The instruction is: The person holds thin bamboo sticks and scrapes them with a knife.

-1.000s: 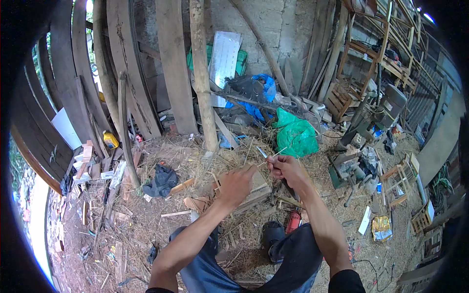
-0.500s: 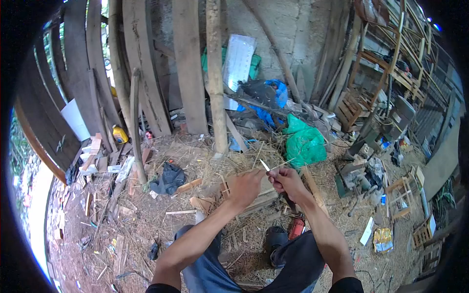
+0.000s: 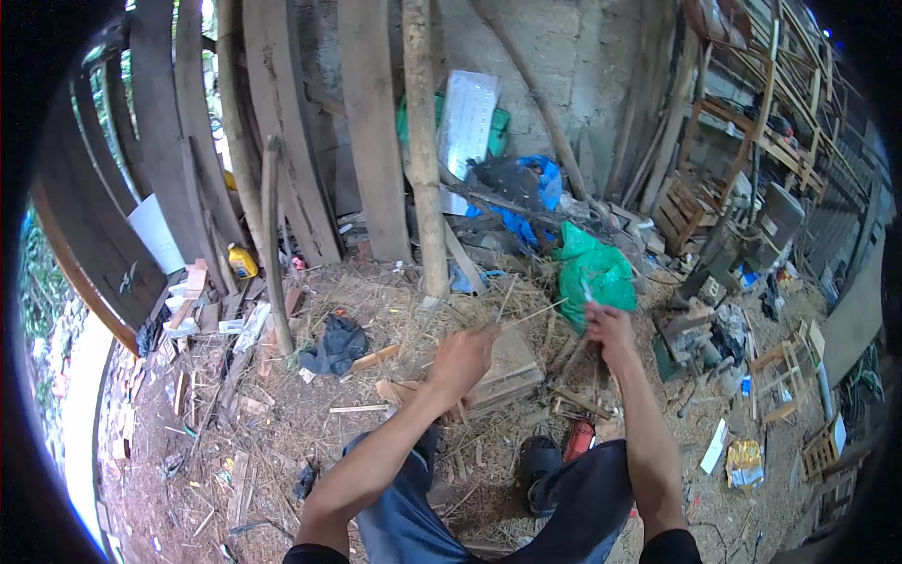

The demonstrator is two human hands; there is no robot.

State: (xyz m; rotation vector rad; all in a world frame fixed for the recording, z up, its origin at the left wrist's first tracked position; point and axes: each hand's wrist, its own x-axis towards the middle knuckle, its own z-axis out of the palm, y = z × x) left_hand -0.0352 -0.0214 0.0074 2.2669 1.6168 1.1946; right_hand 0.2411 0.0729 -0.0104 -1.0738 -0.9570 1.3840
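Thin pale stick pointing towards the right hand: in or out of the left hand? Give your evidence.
In. The thin pale stick juts from the left hand, its far end apart from the right hand.

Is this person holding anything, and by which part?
The left hand holds a thin stick near one end. The right hand holds a knife, blurred here, apparently by its hidden handle.

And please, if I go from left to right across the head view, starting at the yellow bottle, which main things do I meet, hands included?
Yellow bottle, black plastic bag, left hand, thin stick, right hand, gold-coloured packet.
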